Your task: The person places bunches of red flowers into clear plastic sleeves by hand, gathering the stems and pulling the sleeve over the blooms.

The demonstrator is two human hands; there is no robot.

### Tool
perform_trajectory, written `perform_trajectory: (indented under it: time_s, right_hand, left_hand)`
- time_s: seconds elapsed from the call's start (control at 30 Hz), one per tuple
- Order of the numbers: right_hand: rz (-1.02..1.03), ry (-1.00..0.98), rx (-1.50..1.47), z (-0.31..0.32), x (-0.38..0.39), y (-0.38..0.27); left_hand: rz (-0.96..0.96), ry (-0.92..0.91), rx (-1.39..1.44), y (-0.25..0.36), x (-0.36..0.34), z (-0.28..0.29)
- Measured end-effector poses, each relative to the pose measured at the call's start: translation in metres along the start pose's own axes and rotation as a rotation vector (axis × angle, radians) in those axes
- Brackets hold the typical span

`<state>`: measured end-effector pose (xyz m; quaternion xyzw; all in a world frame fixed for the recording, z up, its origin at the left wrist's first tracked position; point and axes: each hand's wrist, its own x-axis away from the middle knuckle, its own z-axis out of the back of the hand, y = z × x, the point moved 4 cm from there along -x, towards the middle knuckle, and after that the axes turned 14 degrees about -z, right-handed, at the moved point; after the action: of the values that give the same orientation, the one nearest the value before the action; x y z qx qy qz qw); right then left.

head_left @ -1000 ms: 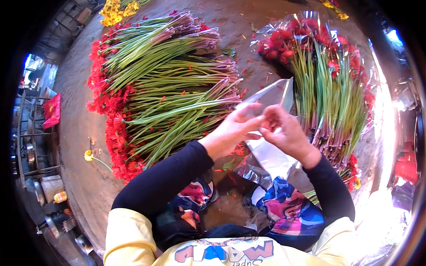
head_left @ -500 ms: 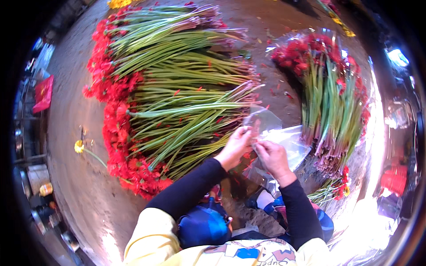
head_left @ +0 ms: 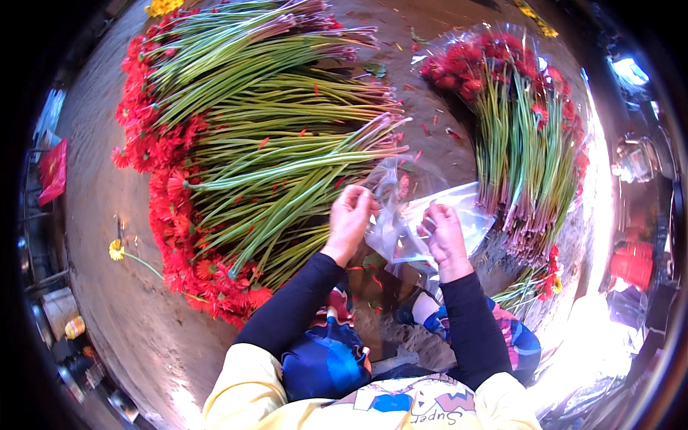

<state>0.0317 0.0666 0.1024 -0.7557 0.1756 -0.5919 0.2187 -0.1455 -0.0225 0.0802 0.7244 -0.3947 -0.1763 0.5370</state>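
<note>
From the head view I find both hands raised over a clear plastic sheet, which hangs in front of the person, between a pile of red flowers (head_left: 276,161) on the left and a wrapped bunch (head_left: 527,147) on the right. The left hand (head_left: 350,221) has thumb and fingers pinched together, to all appearance on the edge of the plastic sheet (head_left: 389,231). The right hand (head_left: 446,240) has its fingers curled at the sheet's other side; I cannot tell whether they grip the film or only rest against it. I judge the step in hand to be the opening or straightening of this sheet. The next move, in my judgement, calls for a sure pinch on each side and a gentle pull, as film this thin may cling or slip. Defects of view: the film's outline is lost against the ground (head_left: 448,154); I cannot establish whether the paler part beyond the right hand belongs to the same sheet. The pile is cut off at the upper edge, and glare washes out the lower right.
</note>
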Motion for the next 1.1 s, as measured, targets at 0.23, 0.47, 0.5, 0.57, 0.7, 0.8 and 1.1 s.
perform_trajectory:
  time_s: [0.23,0.47,0.5,0.57,0.7,0.8,1.1]
  right_hand:
    - [0.139,-0.453,-0.451,0.091,-0.026,-0.094]
    - [1.095,0.548,0.555,0.017,0.029,-0.131]
    - [1.062,0.531,0.589,0.016,0.017,-0.123]
    - [0.999,0.573,0.641,0.018,-0.003,-0.112]
    - [0.95,0.669,0.789,0.017,-0.031,-0.098]
    - [0.943,0.608,0.763,0.025,-0.039,-0.101]
    - [0.709,0.239,0.996,0.015,-0.062,-0.064]
  left_hand:
    - [-0.227,-0.346,-0.32,0.009,0.005,-0.034]
    - [-0.509,-0.259,-1.715,0.044,-0.06,0.027]
    - [-0.444,-0.298,-1.785,0.035,-0.067,0.038]
    - [-0.56,-0.321,-1.781,0.026,-0.078,0.045]
    - [-0.695,-0.41,-1.576,0.048,-0.067,0.035]
    - [-0.406,-0.784,-1.381,0.071,-0.053,0.011]
    - [-0.238,-1.119,-1.004,0.086,-0.05,-0.051]
